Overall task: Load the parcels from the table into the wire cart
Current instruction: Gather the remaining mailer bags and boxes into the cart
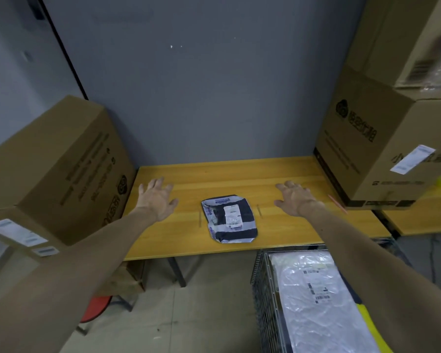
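Parcel (pixel 229 217), a dark and silver plastic mailer with a white label on top, lies flat on the wooden table (pixel 227 174), close to the front edge and about midway along it. At its 10 o'clock the left hand (pixel 157 197) reaches out palm down, fingers spread apart and gripping nothing. At its 2 o'clock the right hand (pixel 294 200) does the same, fingers splayed and empty. Both hands are near the mailer but apart from it; whether they touch the tabletop or hover just over it cannot be told.

The wire cart (pixel 262 296) stands on the floor at the parcel's 5 o'clock, its rim just below the table's front edge. Inside it lies a white bagged parcel (pixel 316 296) with a printed label, and something yellow (pixel 372 324) shows at that bag's 4 o'clock.

A large cardboard box (pixel 56 169) sits at the table's 9 o'clock end, and stacked cardboard boxes (pixel 382 149) fill the 3 o'clock end. A thin pink stick (pixel 337 203) lies on the table just before that stack. A red stool (pixel 97 308) stands under the table at 7 o'clock.
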